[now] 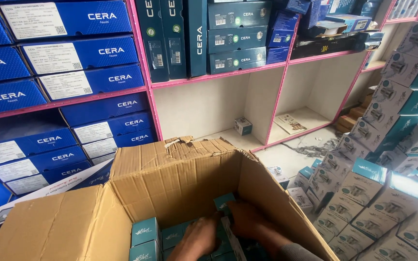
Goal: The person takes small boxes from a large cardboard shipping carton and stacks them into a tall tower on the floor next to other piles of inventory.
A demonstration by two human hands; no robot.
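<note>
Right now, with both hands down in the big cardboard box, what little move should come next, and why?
Probably lift out the small teal carton that stands up between the hands. The left hand and right hand both rest on the small teal cartons packed inside the large brown cardboard box, whose flaps are open. A tall stack of similar grey-and-teal cartons sits just to the right.

Both hands, the left hand (199, 238) and the right hand (247, 222), are sitting among small boxes (145, 232) inside the cardboard carton (170, 179). Shelves (276, 104) are standing behind it, stacked boxes (364, 183) are rising at its right.
</note>
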